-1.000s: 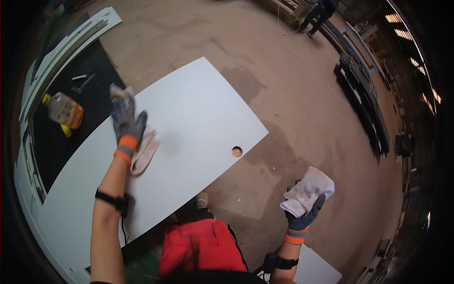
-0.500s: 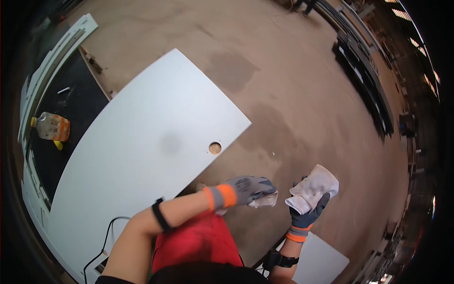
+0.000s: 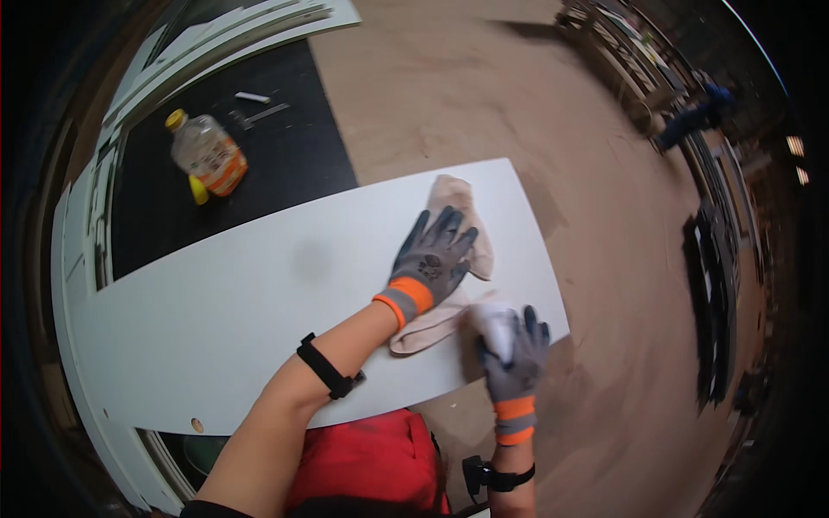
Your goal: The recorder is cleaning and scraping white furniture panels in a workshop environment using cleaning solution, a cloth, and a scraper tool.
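Observation:
My left hand (image 3: pixel 434 257), in a grey and orange work glove, lies flat with its fingers spread on a pale pinkish cloth (image 3: pixel 458 203). That cloth is spread out over the white panel (image 3: pixel 259 285), near its right end. My right hand (image 3: pixel 515 354), gloved alike, is closed around a folded white cloth (image 3: pixel 494 326) by the panel's right front edge. Motion blurs this cloth, so I cannot tell whether it touches the panel.
Beyond the panel is a black board (image 3: pixel 285 147) with a clear plastic bottle (image 3: pixel 210 155), its cap yellow, and a small white stick (image 3: pixel 252 97). Dark stacked pieces (image 3: pixel 712 293) lie on the floor at right. A person in blue (image 3: pixel 695 116) is at the far right.
Both hands have come from beside the panel to its right end. The left hand's cloth, bunched before, is now spread under that hand. My view has shifted too.

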A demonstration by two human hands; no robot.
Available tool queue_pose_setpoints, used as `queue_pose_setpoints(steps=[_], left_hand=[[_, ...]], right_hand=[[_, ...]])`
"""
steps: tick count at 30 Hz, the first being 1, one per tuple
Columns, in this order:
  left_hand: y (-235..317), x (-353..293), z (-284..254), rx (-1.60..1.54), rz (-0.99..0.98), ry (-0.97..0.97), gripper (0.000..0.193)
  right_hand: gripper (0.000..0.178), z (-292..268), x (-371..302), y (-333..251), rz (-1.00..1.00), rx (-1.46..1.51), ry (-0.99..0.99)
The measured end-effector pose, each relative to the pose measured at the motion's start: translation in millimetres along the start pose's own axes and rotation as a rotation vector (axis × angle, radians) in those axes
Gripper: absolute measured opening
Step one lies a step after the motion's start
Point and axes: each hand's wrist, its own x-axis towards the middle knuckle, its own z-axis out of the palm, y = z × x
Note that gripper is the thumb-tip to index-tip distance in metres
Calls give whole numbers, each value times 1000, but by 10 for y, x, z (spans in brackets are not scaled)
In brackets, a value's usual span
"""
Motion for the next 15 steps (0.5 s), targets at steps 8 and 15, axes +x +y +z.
queue_pose_setpoints(steps=[8, 15], left_hand=[[-1606, -1591, -1006, 297, -463, 92, 50], [-3061, -5788, -2771, 938, -1742, 431, 42]], right_hand=[[29, 596, 206, -709, 527, 728, -350], [45, 842, 505, -844, 362, 775, -381]])
